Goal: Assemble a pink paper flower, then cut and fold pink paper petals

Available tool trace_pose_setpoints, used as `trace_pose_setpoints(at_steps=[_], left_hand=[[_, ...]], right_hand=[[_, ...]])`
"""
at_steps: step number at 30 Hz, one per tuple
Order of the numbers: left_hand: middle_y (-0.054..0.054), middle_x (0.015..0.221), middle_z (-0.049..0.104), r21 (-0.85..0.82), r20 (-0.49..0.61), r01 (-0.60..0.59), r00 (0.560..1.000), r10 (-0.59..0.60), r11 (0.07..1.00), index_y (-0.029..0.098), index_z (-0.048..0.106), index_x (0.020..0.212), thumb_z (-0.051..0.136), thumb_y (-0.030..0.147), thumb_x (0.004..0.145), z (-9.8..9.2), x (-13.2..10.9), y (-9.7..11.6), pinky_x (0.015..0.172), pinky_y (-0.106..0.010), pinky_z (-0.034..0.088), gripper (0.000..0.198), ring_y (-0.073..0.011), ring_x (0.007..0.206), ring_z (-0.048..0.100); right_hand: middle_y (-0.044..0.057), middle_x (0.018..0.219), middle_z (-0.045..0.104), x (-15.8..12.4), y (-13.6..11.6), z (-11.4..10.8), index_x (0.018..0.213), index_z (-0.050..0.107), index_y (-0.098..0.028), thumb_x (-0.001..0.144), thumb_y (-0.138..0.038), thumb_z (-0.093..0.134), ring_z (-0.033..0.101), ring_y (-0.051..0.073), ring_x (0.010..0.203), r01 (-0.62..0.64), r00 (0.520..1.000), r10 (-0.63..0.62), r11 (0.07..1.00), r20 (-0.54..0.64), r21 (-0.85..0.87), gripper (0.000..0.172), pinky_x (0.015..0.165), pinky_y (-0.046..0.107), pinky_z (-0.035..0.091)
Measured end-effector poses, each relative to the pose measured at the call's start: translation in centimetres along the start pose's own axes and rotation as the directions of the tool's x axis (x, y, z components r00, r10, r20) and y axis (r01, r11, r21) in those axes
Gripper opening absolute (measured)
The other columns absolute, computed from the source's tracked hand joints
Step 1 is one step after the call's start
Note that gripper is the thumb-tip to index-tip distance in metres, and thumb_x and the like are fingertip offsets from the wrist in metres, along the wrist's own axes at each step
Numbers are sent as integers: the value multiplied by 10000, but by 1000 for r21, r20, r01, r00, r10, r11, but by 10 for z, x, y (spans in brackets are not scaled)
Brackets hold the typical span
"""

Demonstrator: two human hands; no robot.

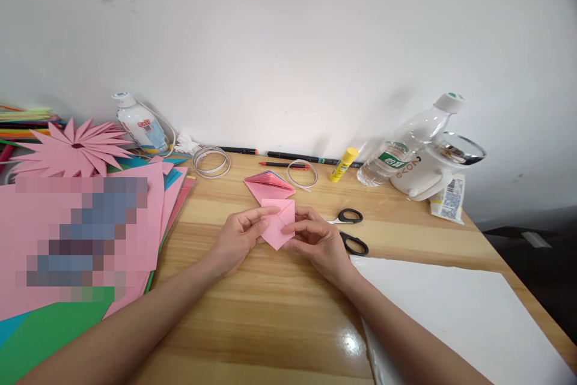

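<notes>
Both my hands hold a small folded piece of pink paper [278,223] just above the wooden table [270,313]. My left hand [241,235] pinches its left edge, with a finger laid along the top fold. My right hand [315,241] grips the right side with curled fingers. Just behind the piece lies a stack of folded pink paper units [268,184]. Black-handled scissors [351,232] lie right beside my right hand.
Sheets of pink, green and blue paper [81,235] cover the left side, with a pink paper flower [74,148] behind. A white sheet [451,313] lies at the right. Along the wall stand a glue bottle [139,124], tape rolls [211,161], pens, a glue stick [343,164], a water bottle [406,145] and a white kettle [428,172].
</notes>
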State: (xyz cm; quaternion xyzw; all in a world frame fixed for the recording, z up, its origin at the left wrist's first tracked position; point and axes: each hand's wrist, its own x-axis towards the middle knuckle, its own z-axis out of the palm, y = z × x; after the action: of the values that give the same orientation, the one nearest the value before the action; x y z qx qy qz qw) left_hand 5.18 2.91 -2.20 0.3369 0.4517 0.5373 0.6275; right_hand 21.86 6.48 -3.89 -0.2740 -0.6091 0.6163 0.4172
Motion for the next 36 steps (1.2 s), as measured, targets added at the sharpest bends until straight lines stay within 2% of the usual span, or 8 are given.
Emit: trace_pose_setpoints(at_steps=[5,9,17,23,27,30,32,36], left_hand=[[-73,912,691,-21,13,0,1000,0,1000,148,690,918,678,259,689,-1,1,-1,751,-314,494,255,-172,797,619],[-58,877,694,-35,72,-2,997,5,999,158,671,957,666,268,710,-1,1,-2,777,-330,487,271,-176,810,625],[-12,838,695,244,46,-1,999,-11,970,175,625,1045,748,191,588,5,-6,7,687,-241,477,473,-148,743,625],[-40,912,693,297,1,-76,997,80,952,160,616,1073,714,238,637,6,-6,4,685,-240,478,453,-166,794,623],[-66,956,695,145,25,-94,996,91,985,178,325,1347,702,223,667,9,-7,5,763,-275,479,778,-172,839,634],[-88,961,699,59,21,-75,997,73,995,186,112,1405,716,194,658,10,-6,5,785,-300,479,961,-174,823,650],[-104,966,698,54,11,-52,999,52,997,162,170,1392,725,187,646,9,-5,4,798,-301,476,931,-184,840,652],[-143,1063,659,59,43,-42,998,39,997,109,449,1242,732,177,627,6,-3,3,831,-296,468,681,-215,924,631]], right_hand=[[43,1056,508,0,-1,-1,796,712,-269,623,-230,752,523,205,996,-1,1000,1,999,-4,-33,182,785,307,501],[45,967,569,1,-5,0,759,711,-245,689,-249,701,550,183,928,4,996,-15,993,-91,-122,70,803,305,465],[38,818,621,1,-3,-3,716,660,-183,696,-276,692,567,153,757,-54,989,33,988,-143,-142,101,700,277,454],[8,706,627,0,-4,-1,699,607,-172,644,-289,728,569,132,653,-132,979,125,991,-163,-36,177,622,253,453],[5,679,612,0,-3,0,692,571,-169,615,-299,747,573,131,636,-153,972,153,988,-179,13,233,606,251,451],[-1,672,592,1,-1,-1,697,567,-168,589,-311,762,551,120,616,-157,969,156,988,-191,11,265,589,244,444],[-4,669,583,1,0,-1,699,569,-167,577,-312,769,537,114,608,-156,969,156,988,-189,14,276,583,240,442],[-1,695,598,1,-2,-1,713,589,-169,573,-280,775,544,112,631,-149,971,155,988,-181,46,257,611,241,453]])
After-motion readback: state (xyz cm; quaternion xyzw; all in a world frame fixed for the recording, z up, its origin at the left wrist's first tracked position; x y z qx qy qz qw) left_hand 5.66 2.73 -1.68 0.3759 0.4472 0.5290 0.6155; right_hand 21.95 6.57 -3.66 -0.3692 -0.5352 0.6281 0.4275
